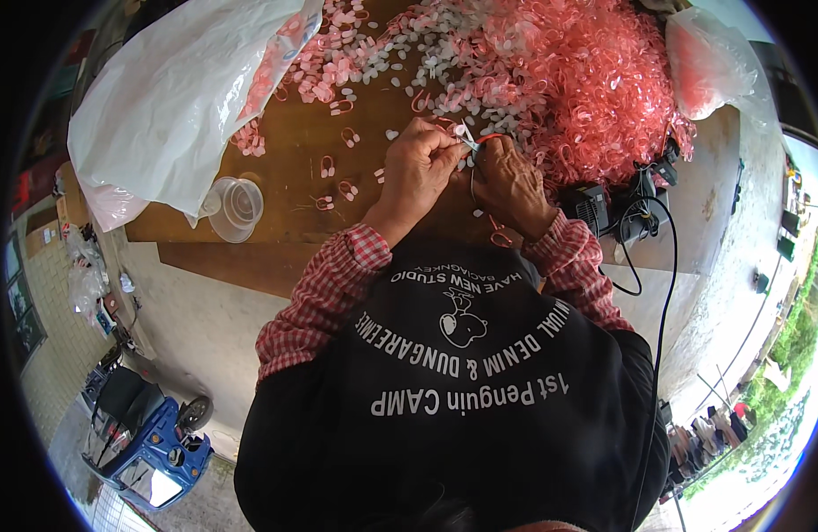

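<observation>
Over the wooden tabletop, my left hand [416,168] is closed, thumb and fingers pinching a small pink-and-white plastic piece [460,130]. Right beside it my right hand [514,184] is also closed. A red-orange strip [489,137] and a pale, shiny tip show at its fingertips, but the fingers hide most of what it holds. The two hands meet at the fingertips. A loose pink loop piece [500,235] lies by my right wrist. Several more pink loops with white ends [348,191] are scattered left of my left hand.
A large heap of pink plastic pieces [586,89] covers the table's far right, with white ovals [440,58] alongside. A white plastic bag [187,97] and a clear round tub [236,210] stand at left. Black adapters [595,208] with a cable sit at right.
</observation>
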`<state>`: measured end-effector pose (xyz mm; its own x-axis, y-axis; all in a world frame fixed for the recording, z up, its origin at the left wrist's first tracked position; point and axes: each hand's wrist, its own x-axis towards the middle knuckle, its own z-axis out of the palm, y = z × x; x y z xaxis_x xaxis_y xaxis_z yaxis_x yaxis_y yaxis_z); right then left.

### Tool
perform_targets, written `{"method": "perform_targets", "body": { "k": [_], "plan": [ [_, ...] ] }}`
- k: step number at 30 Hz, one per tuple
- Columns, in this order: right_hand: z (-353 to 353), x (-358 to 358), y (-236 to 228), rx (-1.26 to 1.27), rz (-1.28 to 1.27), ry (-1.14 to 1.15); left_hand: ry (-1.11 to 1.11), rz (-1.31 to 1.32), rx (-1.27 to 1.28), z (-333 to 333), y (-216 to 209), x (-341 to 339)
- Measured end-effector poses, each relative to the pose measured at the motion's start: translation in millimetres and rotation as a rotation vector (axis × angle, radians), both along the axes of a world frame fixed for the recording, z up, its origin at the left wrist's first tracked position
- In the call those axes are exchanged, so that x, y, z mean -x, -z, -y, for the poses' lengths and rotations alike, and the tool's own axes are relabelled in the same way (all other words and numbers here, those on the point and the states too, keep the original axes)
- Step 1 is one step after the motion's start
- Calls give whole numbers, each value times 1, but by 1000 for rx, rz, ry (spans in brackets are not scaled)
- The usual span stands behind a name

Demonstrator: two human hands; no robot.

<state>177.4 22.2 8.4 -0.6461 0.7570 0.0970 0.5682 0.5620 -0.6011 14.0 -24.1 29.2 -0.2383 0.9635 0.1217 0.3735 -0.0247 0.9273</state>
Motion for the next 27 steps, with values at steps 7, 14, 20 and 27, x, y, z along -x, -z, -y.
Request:
{"method": "perform_targets", "body": {
  "k": [7, 14, 20, 27],
  "plan": [
    [8, 6, -4, 100, 158, 100, -16, 95, 59, -1, 6, 0],
    [5, -1, 11, 89, 188, 78, 26, -44, 86, 1, 8, 5],
    [-2, -17, 8, 362, -45, 53, 34, -112, -17, 5, 13, 10],
    [-15, -7, -17, 842, -287, 287, 179, -394, -63, 6, 14, 6]
  ]
}}
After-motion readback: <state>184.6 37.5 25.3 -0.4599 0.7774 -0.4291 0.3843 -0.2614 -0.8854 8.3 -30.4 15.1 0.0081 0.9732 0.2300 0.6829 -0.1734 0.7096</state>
